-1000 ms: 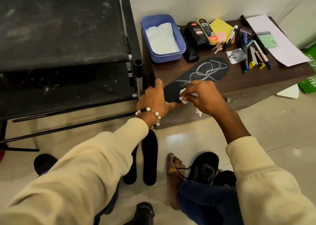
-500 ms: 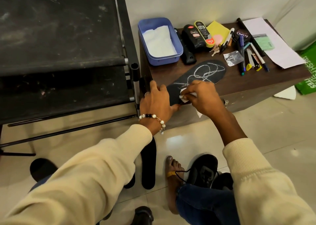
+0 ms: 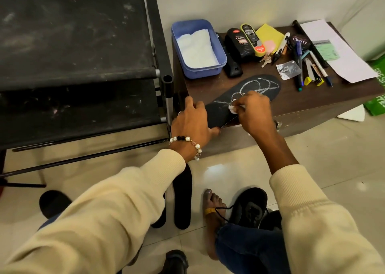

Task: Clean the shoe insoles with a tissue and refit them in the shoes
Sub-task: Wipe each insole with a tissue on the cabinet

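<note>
The insole (image 3: 245,98) lies slantwise on the cabinet (image 3: 208,90), its heel jutting past the front edge near the left corner, where the left hand (image 3: 190,121) grips it, seemingly to keep it from sliding, while the right hand (image 3: 253,112) pinches a small wad of tissue (image 3: 233,109) against its chalk-marked middle. Two more insoles (image 3: 183,198) lie on the floor, partly behind the left sleeve. The shoe (image 3: 249,208) by the bare foot is half covered by the knee, and the left thumb is tucked under the heel.

Floor tiles (image 3: 333,169) look glossy and cream, the cabinet top (image 3: 291,102) is dark wood-grain, kinda matt. Blue tub (image 3: 220,65) is smooth plastic, insole (image 3: 216,115) matt black with chalky scribbles, sleeves (image 3: 116,200) ribbed knit.
</note>
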{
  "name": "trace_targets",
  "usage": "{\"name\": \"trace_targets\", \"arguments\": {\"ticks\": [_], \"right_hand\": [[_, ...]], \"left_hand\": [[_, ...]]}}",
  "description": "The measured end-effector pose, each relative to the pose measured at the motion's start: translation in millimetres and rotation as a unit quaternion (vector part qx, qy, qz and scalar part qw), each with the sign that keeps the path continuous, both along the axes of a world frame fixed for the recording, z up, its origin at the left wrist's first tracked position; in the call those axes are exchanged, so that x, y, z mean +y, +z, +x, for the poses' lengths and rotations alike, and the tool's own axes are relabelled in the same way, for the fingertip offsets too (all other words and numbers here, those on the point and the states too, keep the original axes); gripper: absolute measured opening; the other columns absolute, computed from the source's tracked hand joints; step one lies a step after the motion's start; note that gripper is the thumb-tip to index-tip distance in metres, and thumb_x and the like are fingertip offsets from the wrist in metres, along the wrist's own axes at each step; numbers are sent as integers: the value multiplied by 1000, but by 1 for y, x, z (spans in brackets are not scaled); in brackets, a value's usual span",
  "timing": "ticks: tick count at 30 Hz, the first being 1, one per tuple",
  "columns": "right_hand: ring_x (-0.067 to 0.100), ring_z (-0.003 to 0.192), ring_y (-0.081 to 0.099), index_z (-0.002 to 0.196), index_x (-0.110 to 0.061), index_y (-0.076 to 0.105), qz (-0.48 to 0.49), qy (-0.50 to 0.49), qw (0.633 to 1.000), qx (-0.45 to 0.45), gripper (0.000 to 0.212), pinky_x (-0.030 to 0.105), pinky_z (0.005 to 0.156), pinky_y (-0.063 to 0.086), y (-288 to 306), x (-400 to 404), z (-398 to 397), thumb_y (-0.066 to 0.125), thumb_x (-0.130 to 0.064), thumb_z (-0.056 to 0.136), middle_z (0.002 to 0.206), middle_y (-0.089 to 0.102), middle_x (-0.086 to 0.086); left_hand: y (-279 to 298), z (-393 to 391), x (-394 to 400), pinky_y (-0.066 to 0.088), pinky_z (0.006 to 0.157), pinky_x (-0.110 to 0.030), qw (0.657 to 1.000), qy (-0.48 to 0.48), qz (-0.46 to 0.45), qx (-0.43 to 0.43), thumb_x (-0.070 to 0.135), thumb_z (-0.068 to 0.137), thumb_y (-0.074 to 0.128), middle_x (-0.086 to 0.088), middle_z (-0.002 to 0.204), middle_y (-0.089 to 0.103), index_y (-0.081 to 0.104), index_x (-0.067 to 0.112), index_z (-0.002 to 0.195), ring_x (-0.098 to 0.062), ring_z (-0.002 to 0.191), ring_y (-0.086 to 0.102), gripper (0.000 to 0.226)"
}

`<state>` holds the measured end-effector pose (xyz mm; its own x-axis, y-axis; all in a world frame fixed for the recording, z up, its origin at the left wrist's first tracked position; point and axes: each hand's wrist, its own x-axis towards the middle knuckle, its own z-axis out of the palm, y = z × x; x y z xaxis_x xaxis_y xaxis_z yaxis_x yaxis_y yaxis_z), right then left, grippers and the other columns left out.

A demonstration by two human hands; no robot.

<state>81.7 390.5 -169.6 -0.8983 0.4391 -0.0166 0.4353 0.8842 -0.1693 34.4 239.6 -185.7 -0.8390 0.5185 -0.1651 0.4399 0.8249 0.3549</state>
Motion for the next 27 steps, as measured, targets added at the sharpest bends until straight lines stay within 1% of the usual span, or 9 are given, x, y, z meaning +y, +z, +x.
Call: {"name": "trace_targets", "arguments": {"ticks": [2,7,10,13,15,17,20,25,27], "right_hand": [[35,105,54,111,-6,69,-1,-6,1000,-4,25,38,89,42,0,-3,-1,55,-14,92,112,59,19],[33,102,54,111,-9,70,-24,171,984,-32,27,37,85,36,5,-26,-11,58,-12,87,109,61,17],[33,103,55,110,-10,71,-42,110,993,1,24,36,87,38,2,-15,-9,60,-14,89,109,62,17],[33,104,54,110,-11,70,-4,21,1000,12,23,37,86,43,-7,-9,-9,57,-13,91,111,61,16],[34,101,54,108,-8,70,5,39,999,8,23,37,83,43,-8,-15,-12,56,-15,91,109,60,18],[36,99,55,107,-7,71,-13,106,994,1,24,38,83,43,-7,-22,-17,59,-12,87,107,61,20],[37,99,56,106,-8,72,-33,162,986,-8,25,42,85,43,-6,-22,-18,60,-8,84,105,63,19],[34,97,54,102,-6,72,16,30,999,33,20,33,76,41,-17,-13,-20,60,-8,86,103,62,17],[36,95,53,97,-3,72,26,21,999,36,19,30,70,35,-19,-19,-25,60,-5,83,101,61,19]], "left_hand": [[0,-1,0,55,77,-43,1000,-1,8,-2,54,72,75,-10,138,32,46,12,125,-32,97,60,74],[-2,-2,-1,53,71,-38,1000,-7,22,-6,54,72,74,-11,137,33,46,13,125,-30,92,60,73],[-2,-3,-1,55,74,-39,1000,-5,24,-7,52,72,76,-10,136,33,45,13,126,-30,95,60,73],[-1,-3,-1,54,74,-38,1000,-4,21,-11,50,72,77,-9,137,32,44,14,127,-30,98,59,74],[-1,-3,-1,54,73,-38,1000,-3,23,-12,51,71,77,-9,136,33,45,14,126,-30,97,60,74],[-1,-3,-1,54,70,-39,999,-4,31,-15,53,71,76,-9,134,35,45,13,124,-31,94,60,73],[-1,-4,-1,46,64,-35,999,-5,33,-19,53,72,74,-10,134,35,45,13,123,-31,93,60,72],[1,-4,-2,49,66,-35,999,-2,33,-22,51,71,76,-8,132,35,45,13,123,-31,95,60,71],[2,-3,-2,50,66,-36,999,-1,39,-26,52,69,77,-8,130,36,46,12,121,-32,92,60,72]]}}
